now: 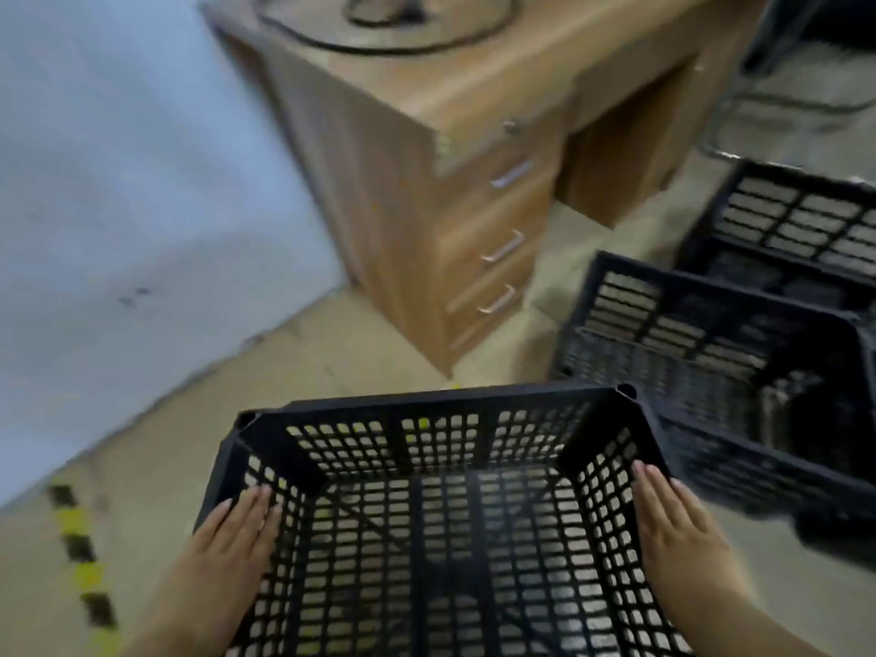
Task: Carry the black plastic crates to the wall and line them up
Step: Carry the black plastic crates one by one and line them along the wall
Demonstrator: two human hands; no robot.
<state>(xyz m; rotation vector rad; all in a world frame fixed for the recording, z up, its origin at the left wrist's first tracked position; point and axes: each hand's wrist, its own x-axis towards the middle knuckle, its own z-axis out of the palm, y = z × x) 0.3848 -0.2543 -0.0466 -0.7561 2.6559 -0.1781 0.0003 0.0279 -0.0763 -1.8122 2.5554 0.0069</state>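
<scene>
Held low in front of the body: a black plastic crate [441, 505], open-topped, walls and base a grid of small rectangular holes, corners chamfered. Gripped on both sides, left hand [237, 528] and right hand [673, 519] laid flat on the side walls, fingers [652, 486] straight and pressed together over the rims. Lay to the right on the floor: a second crate [701, 353] of the same lattice, a third crate [796, 220] just behind it. Stood ahead against the pale wall [118, 206]: a wood-grain desk [379, 192] with metal-handled drawers [502, 248], dark cable [379, 21] coiled on its tabletop. Beige floor [355, 353], yellow-black striped tape [80, 547] at left.
</scene>
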